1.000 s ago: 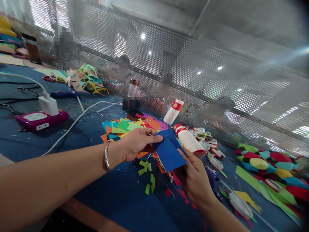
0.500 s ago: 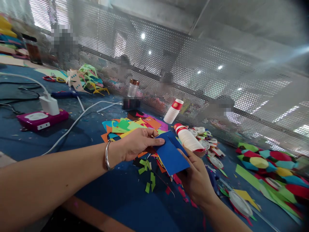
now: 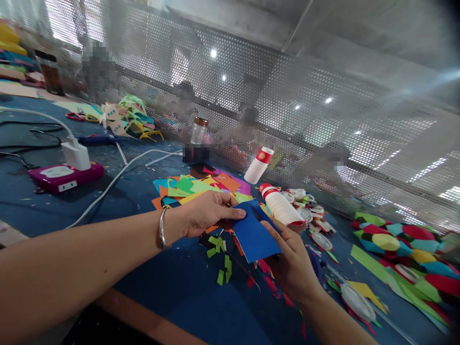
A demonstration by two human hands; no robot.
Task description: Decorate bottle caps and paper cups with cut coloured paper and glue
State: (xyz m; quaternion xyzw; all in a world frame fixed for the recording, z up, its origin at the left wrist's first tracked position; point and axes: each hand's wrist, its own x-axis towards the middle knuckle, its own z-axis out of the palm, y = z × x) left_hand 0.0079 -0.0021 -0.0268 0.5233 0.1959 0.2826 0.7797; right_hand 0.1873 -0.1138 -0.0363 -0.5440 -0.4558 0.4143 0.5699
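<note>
A piece of blue paper (image 3: 255, 237) is held up over the table between both my hands. My left hand (image 3: 212, 213) pinches its upper left corner between thumb and fingers. On the paper's right side is my right hand (image 3: 293, 254), with a digit along the edge and the other fingers partly hidden. A dark narrow gap or blade shows near the paper's top; I cannot tell which. Underneath lies a pile of coloured paper pieces (image 3: 187, 184), with small green scraps (image 3: 227, 269) nearer me. A stack of paper cups (image 3: 283, 208) lies just beyond my right hand.
Another cup stack (image 3: 258, 165) stands behind. To the left are a magenta power adapter (image 3: 86, 179), a white cable (image 3: 115, 177) and a glue gun (image 3: 97, 140). Coloured paper shapes (image 3: 398, 239) lie at right. A perforated metal screen (image 3: 287, 96) borders the table.
The digit of my right hand has shifted up and left along the blue paper, and the dark gap near its top looks wider. My left hand keeps its pinch.
</note>
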